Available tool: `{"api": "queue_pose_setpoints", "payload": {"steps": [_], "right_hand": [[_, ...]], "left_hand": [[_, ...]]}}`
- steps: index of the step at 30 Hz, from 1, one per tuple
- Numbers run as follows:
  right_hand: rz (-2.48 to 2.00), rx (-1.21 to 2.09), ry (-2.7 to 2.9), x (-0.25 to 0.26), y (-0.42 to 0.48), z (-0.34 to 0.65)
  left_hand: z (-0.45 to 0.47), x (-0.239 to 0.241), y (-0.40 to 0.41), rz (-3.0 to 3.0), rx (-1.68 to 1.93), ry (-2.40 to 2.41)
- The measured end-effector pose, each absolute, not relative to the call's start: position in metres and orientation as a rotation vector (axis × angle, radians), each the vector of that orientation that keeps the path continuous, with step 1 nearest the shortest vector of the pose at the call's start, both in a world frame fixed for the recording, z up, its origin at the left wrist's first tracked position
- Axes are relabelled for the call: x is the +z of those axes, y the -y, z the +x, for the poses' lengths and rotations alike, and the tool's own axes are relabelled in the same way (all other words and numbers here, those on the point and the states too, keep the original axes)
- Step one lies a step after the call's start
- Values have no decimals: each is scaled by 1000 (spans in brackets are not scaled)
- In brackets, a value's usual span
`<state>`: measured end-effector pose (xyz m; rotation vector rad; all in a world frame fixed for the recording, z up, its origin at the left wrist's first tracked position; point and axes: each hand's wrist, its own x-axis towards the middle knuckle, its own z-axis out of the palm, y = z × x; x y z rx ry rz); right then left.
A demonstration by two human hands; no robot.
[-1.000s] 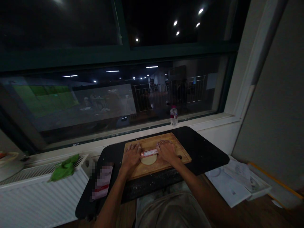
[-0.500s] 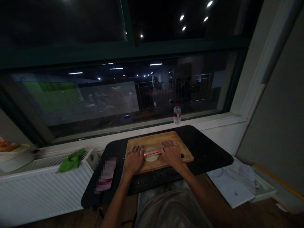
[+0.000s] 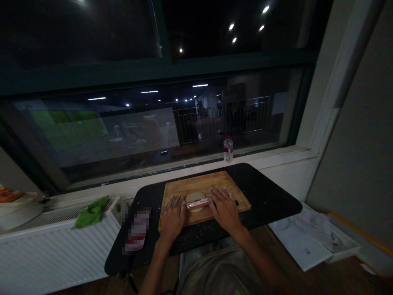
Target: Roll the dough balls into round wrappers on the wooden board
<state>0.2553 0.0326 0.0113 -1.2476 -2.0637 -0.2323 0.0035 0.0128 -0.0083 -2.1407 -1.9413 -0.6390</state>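
Note:
A thin rolling pin (image 3: 198, 203) with red and white print lies across a flat round of dough (image 3: 196, 196) on the wooden cutting board (image 3: 181, 185). Over the pin's left end is my left hand (image 3: 174, 213), palm down, the end hidden beneath it. My right hand (image 3: 223, 205) bears on the other end the same way, its fingers stretched forward over the board. Both hands keep hold of the pin by its ends, and pale flour marks the fingers. The pin's middle shows between them.
The board stands on a small black table (image 3: 270, 200). Behind it, a water bottle (image 3: 228, 149) is on the windowsill. To the left are a blurred pinkish packet (image 3: 139, 229), a green cloth (image 3: 93, 213) on the radiator (image 3: 61, 254), and a white bowl (image 3: 20, 213). A white box (image 3: 303, 241) lies at right.
The rolling pin has come slightly toward me over the dough. My fingers, more bent before, are straighter now. The camera view has shifted a little.

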Motion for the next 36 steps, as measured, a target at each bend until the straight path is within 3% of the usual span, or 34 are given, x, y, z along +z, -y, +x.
{"api": "queue_pose_setpoints", "payload": {"steps": [6,11,27,36], "right_hand": [[-1298,-268,2020,-1,-19,255],[-1317,-257,2043,5,-26,254],[-1602,-206,2229,42,-119,240],[-1615,-179,2170,39,-87,242]], "left_hand": [[4,-7,-14,-2165,-714,1914],[2,2,-29,-2201,-523,1852],[4,46,-87,-2256,-273,1900],[7,39,-69,-2276,-198,1853]]}}
